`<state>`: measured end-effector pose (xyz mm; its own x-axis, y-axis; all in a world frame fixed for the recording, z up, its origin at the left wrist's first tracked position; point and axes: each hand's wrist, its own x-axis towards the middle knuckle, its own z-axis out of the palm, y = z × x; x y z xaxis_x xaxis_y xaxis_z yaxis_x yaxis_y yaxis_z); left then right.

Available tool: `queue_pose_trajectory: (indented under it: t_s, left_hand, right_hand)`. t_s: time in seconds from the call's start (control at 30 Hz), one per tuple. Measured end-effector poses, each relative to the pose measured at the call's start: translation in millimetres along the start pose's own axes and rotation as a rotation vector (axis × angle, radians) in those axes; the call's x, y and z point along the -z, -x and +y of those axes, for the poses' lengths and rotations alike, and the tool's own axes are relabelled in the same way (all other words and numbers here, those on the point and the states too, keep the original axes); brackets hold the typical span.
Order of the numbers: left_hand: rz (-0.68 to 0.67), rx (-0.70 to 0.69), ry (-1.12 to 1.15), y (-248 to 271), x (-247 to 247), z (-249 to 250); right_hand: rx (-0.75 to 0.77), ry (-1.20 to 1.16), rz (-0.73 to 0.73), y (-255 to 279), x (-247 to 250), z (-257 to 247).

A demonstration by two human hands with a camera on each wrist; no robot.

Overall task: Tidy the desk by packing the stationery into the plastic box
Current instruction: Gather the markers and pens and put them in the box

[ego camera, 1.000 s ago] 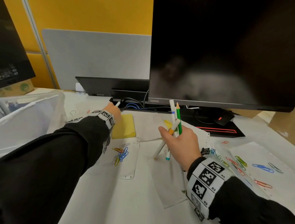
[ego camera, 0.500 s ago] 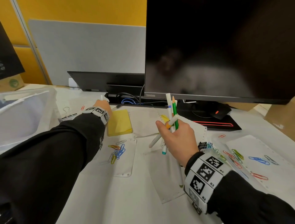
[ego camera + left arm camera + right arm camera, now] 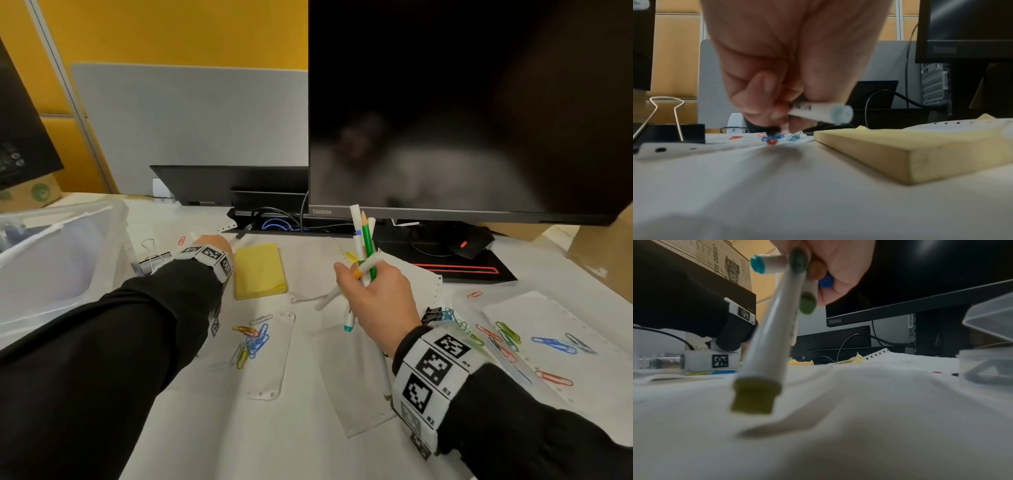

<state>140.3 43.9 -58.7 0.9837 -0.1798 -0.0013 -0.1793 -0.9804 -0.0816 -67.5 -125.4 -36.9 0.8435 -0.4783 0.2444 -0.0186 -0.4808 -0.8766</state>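
My left hand (image 3: pixel 212 245) is beyond the yellow sticky-note pad (image 3: pixel 259 270), low over the desk. In the left wrist view its curled fingers (image 3: pixel 764 100) grip a white marker (image 3: pixel 818 113) just above a few paper clips (image 3: pixel 774 139). My right hand (image 3: pixel 373 294) is raised mid-desk and grips a bundle of white markers and a green pencil (image 3: pixel 366 240). The bundle's lower ends (image 3: pixel 768 345) hang toward the paper. The clear plastic box (image 3: pixel 51 260) stands at the far left, apart from both hands.
A large binder clip (image 3: pixel 150 257) lies left of my left wrist. Coloured paper clips (image 3: pixel 253 339) lie in a heap mid-desk, and more (image 3: pixel 507 335) are scattered at the right beside a small black clip (image 3: pixel 433 313). The monitor (image 3: pixel 462 102) and cables close the back.
My left hand has slid a little to the left, away from the sticky-note pad, still holding the white marker. The right hand keeps its bundle in about the same place.
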Motion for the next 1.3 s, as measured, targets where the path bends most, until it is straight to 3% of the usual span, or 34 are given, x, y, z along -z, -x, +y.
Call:
queue_pose_trajectory:
  t_s: [0.17,0.27,0.4,0.63,0.77,1.03,1.17,1.3]
  left_hand:
    - [0.069,0.051,0.302,49.5,47.9,18.1]
    - [0.015,-0.093,0.46,94.7,66.6,27.3]
    - [-0.269,-0.452,0.757,148.4,66.1,40.1]
    - [-0.186,-0.628,0.984,167.1,54.8,65.8]
    - [-0.198,-0.685,0.969,169.7,53.8,74.1]
    - [-0.163,-0.69,1.181,177.0,47.4,88.8]
    - [-0.151,-0.701,1.173,175.9,47.0,90.4]
    - [-0.378,-0.516,1.146,168.3,44.0,91.4]
  right_hand:
    - [0.031,0.026,0.002,-1.3,3.2,-0.8]
    - [0.028,-0.05,-0.032,3.1,1.4,-2.7]
    - [0.009,-0.225,-0.022,5.3,2.0,-6.6]
    - [0.003,-0.314,0.003,3.4,9.1,-16.6]
    - [-0.035,-0.391,0.004,1.9,14.4,-19.0]
    - [-0.094,-0.484,0.132,-5.5,13.6,-20.8]
    - [-0.1,-0.492,0.196,-9.2,16.1,-25.1]
    - [-0.053,-0.466,0.215,-11.3,16.9,-27.8]
